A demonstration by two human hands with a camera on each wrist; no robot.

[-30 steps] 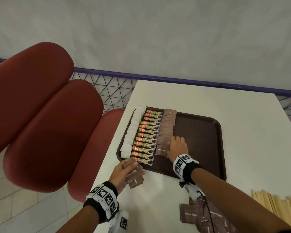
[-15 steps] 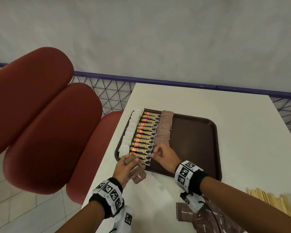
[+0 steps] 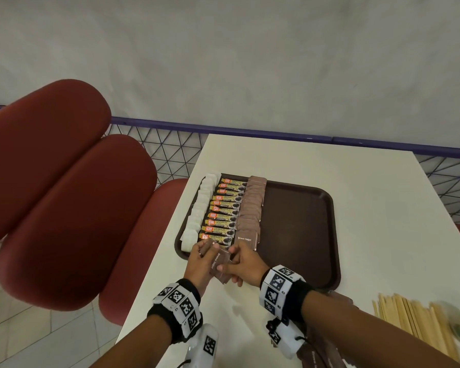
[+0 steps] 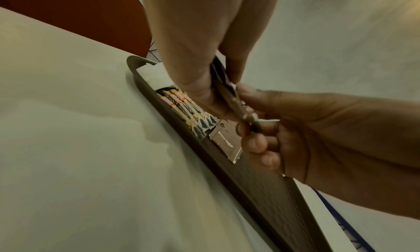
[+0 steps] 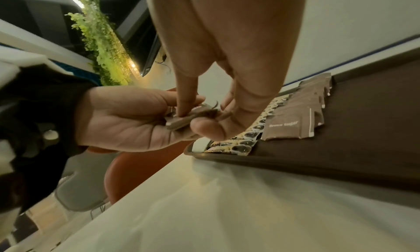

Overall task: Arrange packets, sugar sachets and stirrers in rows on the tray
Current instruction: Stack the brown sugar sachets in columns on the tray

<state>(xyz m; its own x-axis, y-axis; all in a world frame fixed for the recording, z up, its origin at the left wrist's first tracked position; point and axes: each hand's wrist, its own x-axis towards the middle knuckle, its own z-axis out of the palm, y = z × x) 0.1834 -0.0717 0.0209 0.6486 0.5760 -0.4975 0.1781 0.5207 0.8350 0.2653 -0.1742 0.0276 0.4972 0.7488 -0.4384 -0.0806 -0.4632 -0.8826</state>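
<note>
A dark brown tray (image 3: 303,235) holds three rows along its left side: white sachets (image 3: 198,216), orange-and-black granules packets (image 3: 225,211) and brown sugar sachets (image 3: 251,208). The nearest brown sachet (image 3: 247,239) lies face up at that row's front end. Over the tray's near left corner my left hand (image 3: 206,248) grips a small stack of brown sugar sachets (image 3: 219,264). My right hand (image 3: 231,262) pinches one sachet of that stack (image 5: 181,121) between thumb and index finger. Wooden stirrers (image 3: 414,320) lie on the table at the right.
The tray's right half is bare. Loose brown sachets (image 3: 316,354) lie on the white table (image 3: 369,208) under my right forearm. Red padded seats (image 3: 64,208) stand to the left of the table. A blue railing with mesh (image 3: 170,144) runs behind it.
My right hand left the brown row on the tray and came back to my left hand, where it now pinches a sachet from the stack. The left hand stayed near the tray corner.
</note>
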